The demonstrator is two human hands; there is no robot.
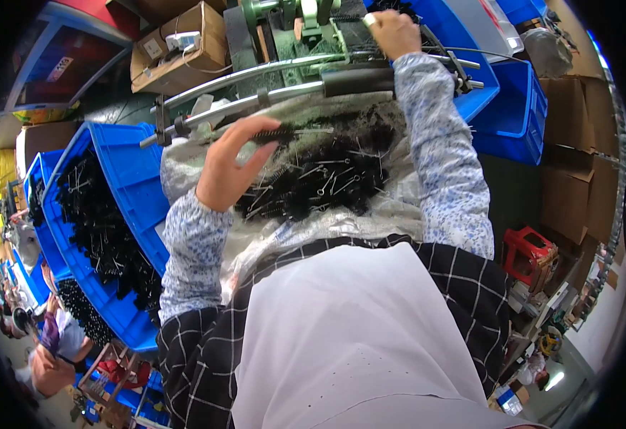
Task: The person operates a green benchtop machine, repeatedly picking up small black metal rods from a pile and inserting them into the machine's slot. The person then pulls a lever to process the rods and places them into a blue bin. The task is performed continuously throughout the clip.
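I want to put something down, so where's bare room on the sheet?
The sheet has a bare strip between the brush pile and the checked clothes, plus a narrower patch between the pile and the right sleeve. It's crowded in the middle, under the pile, and in the big left bin, heaped with brushes.

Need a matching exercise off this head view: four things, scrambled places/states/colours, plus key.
Things
1. Left hand
2. Right hand
3. Stool
4. Carton

Places, states, colours
A. Red, at the person's right
B. Up at the green machine
C. Brown, open-topped, upper left of the picture
D. Pinching a black brush

Pairs: 1-D, 2-B, 3-A, 4-C
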